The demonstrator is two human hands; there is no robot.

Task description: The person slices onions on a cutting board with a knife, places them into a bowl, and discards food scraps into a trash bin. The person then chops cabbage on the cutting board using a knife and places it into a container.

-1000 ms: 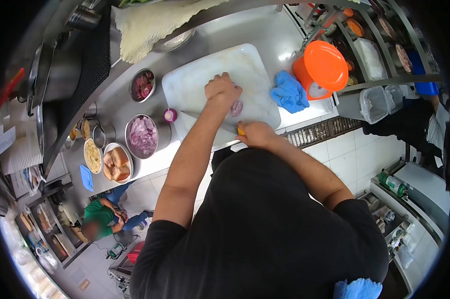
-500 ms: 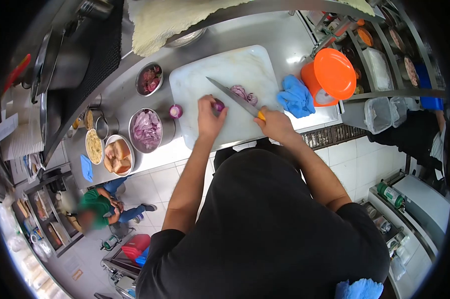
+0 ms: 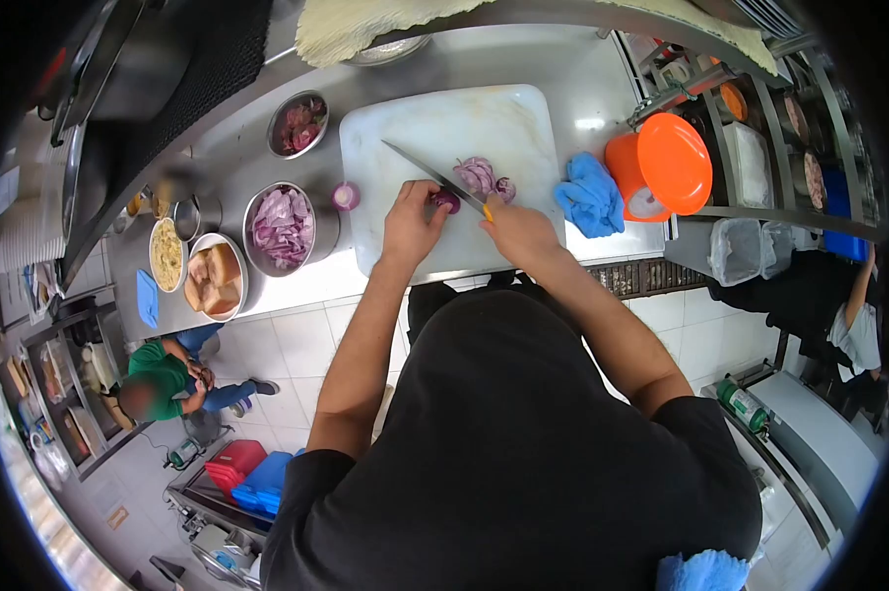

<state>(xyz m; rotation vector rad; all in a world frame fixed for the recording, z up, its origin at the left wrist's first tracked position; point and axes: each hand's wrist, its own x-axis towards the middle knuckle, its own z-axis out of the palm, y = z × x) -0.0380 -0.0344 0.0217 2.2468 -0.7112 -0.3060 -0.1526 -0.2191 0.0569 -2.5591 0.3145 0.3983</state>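
Observation:
My left hand (image 3: 412,219) is closed on a piece of red onion (image 3: 446,202), pressing it to the white cutting board (image 3: 385,138). My right hand (image 3: 523,234) grips a knife (image 3: 427,170) by its yellow handle. The blade runs diagonally over the board, right alongside the held onion and close to my left fingertips. Cut onion slices (image 3: 476,175) lie beyond the blade, with a smaller sliced piece (image 3: 505,189) beside them. A halved red onion (image 3: 346,196) rests at the board's left edge.
Left of the board stand a metal pot of sliced onion (image 3: 283,229), a bowl of dark red pieces (image 3: 299,126) and a bowl of pale chunks (image 3: 214,279). A blue cloth (image 3: 590,195) and an orange bucket (image 3: 673,163) are on the right. A person in green (image 3: 159,379) sits lower left.
My right hand has moved left with the knife, bringing the blade up to the onion under my left hand. The whole view has shifted slightly.

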